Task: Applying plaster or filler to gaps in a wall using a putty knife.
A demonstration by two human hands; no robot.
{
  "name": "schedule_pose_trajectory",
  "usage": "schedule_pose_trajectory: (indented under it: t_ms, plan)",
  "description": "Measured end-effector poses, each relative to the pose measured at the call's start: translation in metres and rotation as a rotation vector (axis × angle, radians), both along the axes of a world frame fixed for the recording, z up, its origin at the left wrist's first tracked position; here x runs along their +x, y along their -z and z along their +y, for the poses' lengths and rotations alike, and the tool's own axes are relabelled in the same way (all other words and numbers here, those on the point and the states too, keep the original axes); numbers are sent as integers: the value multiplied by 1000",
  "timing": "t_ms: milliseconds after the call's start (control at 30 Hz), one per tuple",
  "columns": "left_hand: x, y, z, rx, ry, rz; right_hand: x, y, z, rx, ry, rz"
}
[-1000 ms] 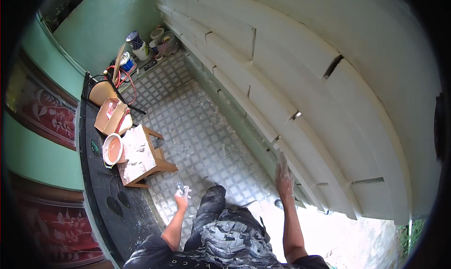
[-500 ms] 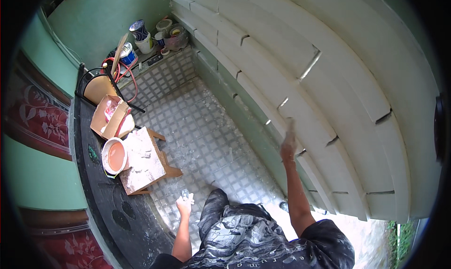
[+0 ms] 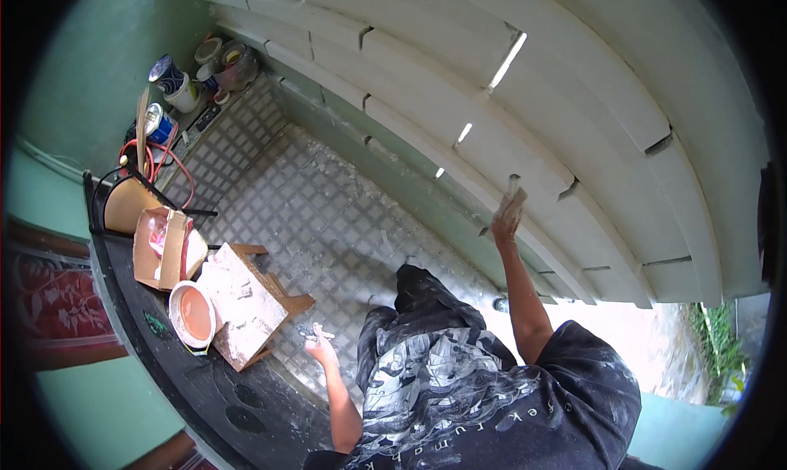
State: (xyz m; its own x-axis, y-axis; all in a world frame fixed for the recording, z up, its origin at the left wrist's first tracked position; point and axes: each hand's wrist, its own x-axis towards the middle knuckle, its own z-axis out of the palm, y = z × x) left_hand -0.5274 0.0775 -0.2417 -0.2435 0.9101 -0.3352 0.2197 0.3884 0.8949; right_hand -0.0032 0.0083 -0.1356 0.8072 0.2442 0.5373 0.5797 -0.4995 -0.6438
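Observation:
My right hand (image 3: 507, 216) is raised against the cream slatted panel (image 3: 459, 93), its fingers stretched out near a short dark slot. Whether a thin sheet lies under the palm cannot be seen. Lower and to the left, my left hand (image 3: 322, 352) is closed around something small and pale grey, too small to name. That hand hangs above the tiled floor, beside a small wooden stool (image 3: 247, 306) with a powder-covered top. A white bucket (image 3: 177, 315) with an orange-pink inside stands at the stool's left edge.
On the black ledge (image 3: 123, 294) sits an open cardboard box (image 3: 170, 261) with pink and white stuff, near a black-framed chair (image 3: 131, 203). Paint tubs (image 3: 182, 94) and a red hose (image 3: 188, 183) crowd the far left corner. Grey patterned tiles (image 3: 303, 191) cover the floor.
The view has turned, so the room sits further left in it. My right hand has shifted along the panel; its blur has lessened. My left hand still holds the small pale thing.

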Motion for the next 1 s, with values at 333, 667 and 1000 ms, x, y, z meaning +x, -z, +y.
schedule_pose_trajectory:
  t_ms: [333, 667, 1000]
  plan:
    - [42, -2, 35, 92, 132, -228, 16, -30, 69, -322, -283, 271]
    - [54, -31, 35, 182, 235, -252, 34, -18, 139, -398, -284, 34]
    - [36, -80, 27, 85, 161, -273, -10, 46, 141, -546, -599, 249]
